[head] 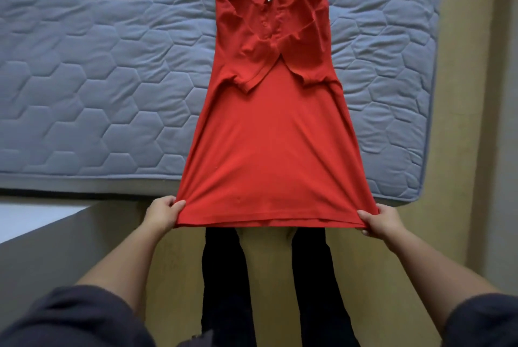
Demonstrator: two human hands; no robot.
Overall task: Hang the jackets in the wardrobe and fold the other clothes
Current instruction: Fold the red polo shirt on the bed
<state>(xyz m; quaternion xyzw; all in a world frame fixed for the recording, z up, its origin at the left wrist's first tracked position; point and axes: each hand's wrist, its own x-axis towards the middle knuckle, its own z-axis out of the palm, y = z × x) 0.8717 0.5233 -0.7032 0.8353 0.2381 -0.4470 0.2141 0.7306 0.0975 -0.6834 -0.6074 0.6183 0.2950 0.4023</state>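
A red cotton polo shirt [273, 136] with a stand-up collar and a buttoned placket lies face up. Both short sleeves are folded inward across the chest, where they overlap just below the placket. Its bottom hem is stretched taut between the two grips. The left hand [161, 215] pinches the left hem corner, thumb on top of the cloth and fingers curled beneath. The right hand [381, 220] clenches the right hem corner the same way. Both grips hold the hem just off the near edge of the bed, so the lower part of the shirt hangs in the air, while the part farther from the grips, collar end last, rests on a grey-blue quilted mattress [84, 80] stitched in a hexagon pattern.

Below the hem and between the grips stand the person's legs in dark trousers [224, 276] on a tan floor [462, 206], which also runs along the mattress to the right of the right grip. Left of the left grip is a grey ledge with a pale top [56, 248]. The forearms are bare, with dark sleeves [70, 316] pushed up.
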